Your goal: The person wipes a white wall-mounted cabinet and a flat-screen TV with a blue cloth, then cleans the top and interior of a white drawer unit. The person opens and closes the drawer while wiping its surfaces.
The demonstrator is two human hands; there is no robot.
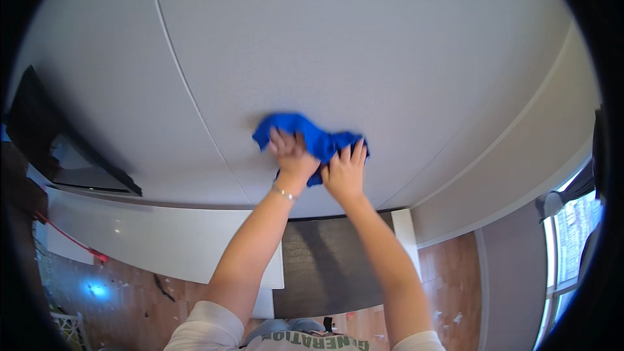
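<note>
A crumpled blue cloth (314, 139) lies against the pale grey wall panel (370, 58) in front of me. My left hand (292, 153) presses on the cloth's left part, its fingers slightly blurred; a thin bracelet (284, 193) circles that wrist. Spread over the right end of the cloth is my right hand (346, 170), its fingertips near the cloth's edge. Both arms reach up and forward, and the hands are close together. Part of the cloth is hidden under the hands, and some of it hangs down between the wrists.
A television (73, 141) stands at the left by the wall, above a long white cabinet (161, 234). Below my arms is a dark brown textured surface (326, 263). Scraps lie on the wood floor (448, 273). At the far right is a window (577, 224).
</note>
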